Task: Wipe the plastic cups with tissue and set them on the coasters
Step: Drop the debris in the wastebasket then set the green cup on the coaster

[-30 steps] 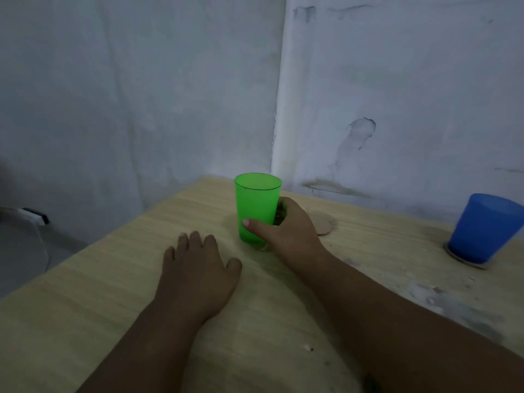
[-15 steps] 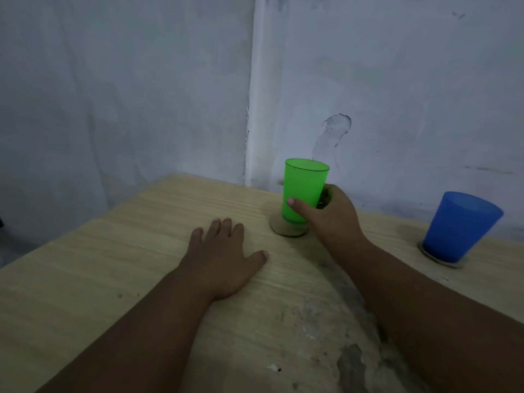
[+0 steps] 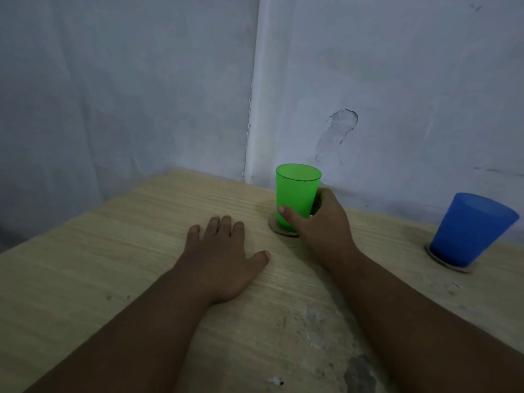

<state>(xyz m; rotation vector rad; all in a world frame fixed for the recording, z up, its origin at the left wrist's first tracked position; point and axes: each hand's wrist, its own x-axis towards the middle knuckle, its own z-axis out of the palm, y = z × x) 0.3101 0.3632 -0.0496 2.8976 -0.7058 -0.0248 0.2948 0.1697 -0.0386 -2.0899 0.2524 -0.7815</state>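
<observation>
Right hand (image 3: 321, 222) grips green cup (image 3: 296, 198), now moved onto its coaster (image 3: 276, 229) (left hand (image 3: 222, 255) flat, empty); placement appears complete.

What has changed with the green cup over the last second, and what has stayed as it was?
The right hand carried the green cup from the bare table onto the round coaster and still grips it. The left hand stays flat on the table; the blue cup stays on its coaster.

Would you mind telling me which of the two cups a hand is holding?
The green cup, gripped low by the right hand on its coaster. The blue cup stands untouched further right.
</observation>
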